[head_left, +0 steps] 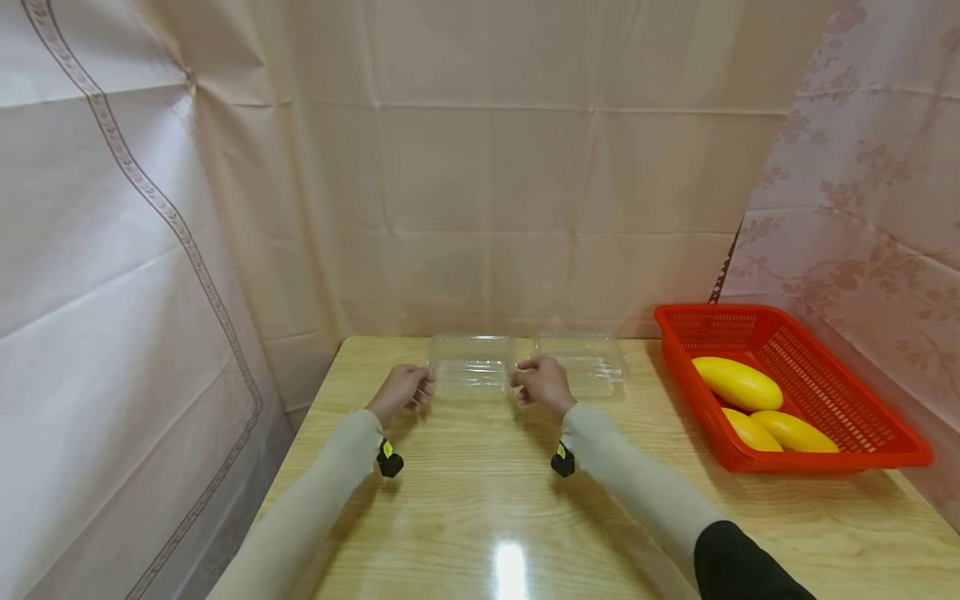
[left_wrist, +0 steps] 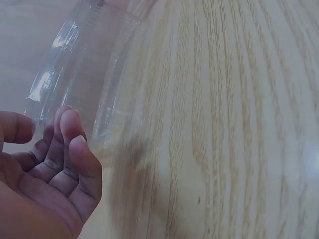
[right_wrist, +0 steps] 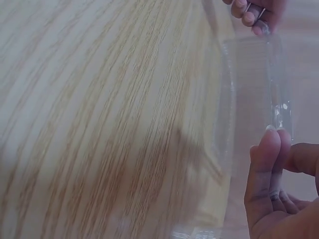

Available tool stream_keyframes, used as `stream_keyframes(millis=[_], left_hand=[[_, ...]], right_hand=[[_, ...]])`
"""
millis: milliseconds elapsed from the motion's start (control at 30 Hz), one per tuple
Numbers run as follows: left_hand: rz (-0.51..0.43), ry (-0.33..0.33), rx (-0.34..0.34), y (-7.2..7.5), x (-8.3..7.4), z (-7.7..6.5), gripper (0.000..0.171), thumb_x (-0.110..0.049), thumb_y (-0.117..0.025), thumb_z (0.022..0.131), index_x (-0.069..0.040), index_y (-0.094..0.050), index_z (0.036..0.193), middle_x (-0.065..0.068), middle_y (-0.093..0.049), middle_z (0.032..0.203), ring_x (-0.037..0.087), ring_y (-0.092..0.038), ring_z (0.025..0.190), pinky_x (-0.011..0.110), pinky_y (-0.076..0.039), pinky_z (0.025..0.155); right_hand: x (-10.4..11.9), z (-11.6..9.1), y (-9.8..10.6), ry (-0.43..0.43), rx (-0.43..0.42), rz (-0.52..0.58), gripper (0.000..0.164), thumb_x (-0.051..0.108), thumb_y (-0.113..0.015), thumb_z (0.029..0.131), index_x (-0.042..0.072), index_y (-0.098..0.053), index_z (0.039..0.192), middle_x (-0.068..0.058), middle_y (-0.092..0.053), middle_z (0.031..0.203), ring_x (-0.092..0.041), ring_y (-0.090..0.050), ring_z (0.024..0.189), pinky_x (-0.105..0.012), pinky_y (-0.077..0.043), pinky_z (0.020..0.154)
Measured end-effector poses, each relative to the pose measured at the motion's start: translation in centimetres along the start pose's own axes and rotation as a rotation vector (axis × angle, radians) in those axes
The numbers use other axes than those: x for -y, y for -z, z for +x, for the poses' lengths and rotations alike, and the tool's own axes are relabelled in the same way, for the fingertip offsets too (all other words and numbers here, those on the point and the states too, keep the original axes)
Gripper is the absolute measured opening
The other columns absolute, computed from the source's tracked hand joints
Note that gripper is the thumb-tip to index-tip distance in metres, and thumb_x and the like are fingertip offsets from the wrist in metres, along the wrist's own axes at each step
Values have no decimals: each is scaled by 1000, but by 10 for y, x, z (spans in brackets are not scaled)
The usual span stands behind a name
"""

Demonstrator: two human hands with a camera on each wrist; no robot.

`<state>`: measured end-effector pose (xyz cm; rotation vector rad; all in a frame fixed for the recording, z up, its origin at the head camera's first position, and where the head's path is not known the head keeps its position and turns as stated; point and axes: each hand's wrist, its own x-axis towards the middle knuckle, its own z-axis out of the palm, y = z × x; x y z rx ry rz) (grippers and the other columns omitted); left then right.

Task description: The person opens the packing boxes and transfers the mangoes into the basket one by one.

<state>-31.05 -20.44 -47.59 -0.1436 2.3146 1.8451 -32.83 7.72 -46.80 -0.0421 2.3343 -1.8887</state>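
Note:
A clear plastic container point(head_left: 472, 364) is between my two hands at the far side of the wooden table. At its left end, my left hand point(head_left: 401, 389) pinches the edge between thumb and fingers. The right hand point(head_left: 546, 385) pinches the opposite end the same way. In the left wrist view the container's ridged wall point(left_wrist: 82, 74) runs away from the fingertips. The right wrist view shows the clear wall point(right_wrist: 249, 84) stretching from the right fingertips to the left hand point(right_wrist: 256, 12). A second clear container point(head_left: 585, 358) rests just right of the first, partly behind my right hand.
A red perforated basket point(head_left: 693, 408) stands at the table's right side. Inside it lie three smooth yellow mango-like fruits point(head_left: 737, 383). A beige cloth point(head_left: 480, 167) hangs behind the table's far edge, with pale curtains on both sides. Light glares off the wooden tabletop point(head_left: 465, 500).

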Motion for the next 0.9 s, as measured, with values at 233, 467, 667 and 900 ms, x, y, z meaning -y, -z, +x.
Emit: stream_keyframes(millis=[233,467,667,900], left_hand=[[23,18,5,-1,2,1,39,-26,-42,111,7,-62,117,8,-65,87,12,-59,63,24,-48,54],[58,20,0,-2,2,1,40,-27,-43,111,6,-64,118,11,-67,89,12,-58,61,26,-45,55],[156,-19,-32,4,6,0,50,-37,-41,112,7,-63,118,17,-67,91,18,-61,65,30,-51,58],[515,-211,-166,18,-2,-22,52,-43,-38,112,2,-64,115,14,-66,92,25,-62,74,37,-51,64]], right_hand=[[0,1,-4,-10,-32,-31,35,-4,-66,93,-14,-61,126,-32,-72,101,-14,-62,47,-29,-57,49],[-2,3,-2,13,-35,-87,33,2,-69,96,-12,-61,125,-30,-72,97,-14,-62,46,-32,-58,49],[-1,-2,6,35,-16,-137,36,4,-66,99,-12,-56,130,-28,-72,94,-16,-63,48,-34,-59,52],[1,-22,31,154,78,-142,36,13,-58,105,-5,-56,136,-29,-71,101,-24,-67,60,-50,-62,66]])
